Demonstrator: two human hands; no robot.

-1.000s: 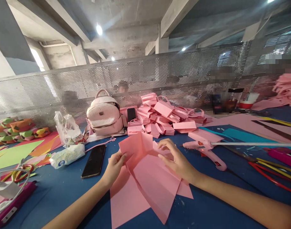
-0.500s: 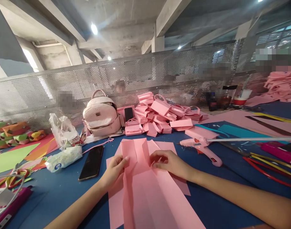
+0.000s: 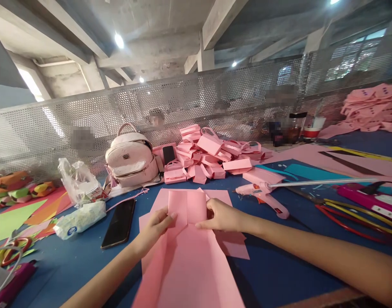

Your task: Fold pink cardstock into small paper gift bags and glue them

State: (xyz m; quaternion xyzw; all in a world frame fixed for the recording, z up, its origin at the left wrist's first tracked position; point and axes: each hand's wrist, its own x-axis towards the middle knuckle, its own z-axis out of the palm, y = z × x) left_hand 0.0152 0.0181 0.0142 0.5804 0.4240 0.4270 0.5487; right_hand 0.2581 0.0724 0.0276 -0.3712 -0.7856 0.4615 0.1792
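A large creased sheet of pink paper (image 3: 196,261) lies in front of me, its far end folded into two flaps that lie side by side. My left hand (image 3: 157,226) pinches the left edge of the folded end, thumb on top. On the opposite edge, my right hand (image 3: 220,216) grips the paper, its thumb over the right flap and its fingers partly hidden behind. More flat pink sheets (image 3: 236,246) lie beneath. Right of my right hand rests a pink glue gun (image 3: 263,194) with a long glue stick in its back.
A heap of small pink paper bags (image 3: 212,154) sits behind the sheet, beside a pale backpack (image 3: 130,158). A black phone (image 3: 119,224) and tissue pack (image 3: 80,218) lie left. Scissors (image 3: 353,218) and a purple power strip (image 3: 372,201) lie right. A perforated metal screen (image 3: 183,102) stands behind.
The two flaps at the far end, raised and apart before, now lie flatter and meet near the middle. My right hand has brought its flap inward. The view has shifted slightly right.
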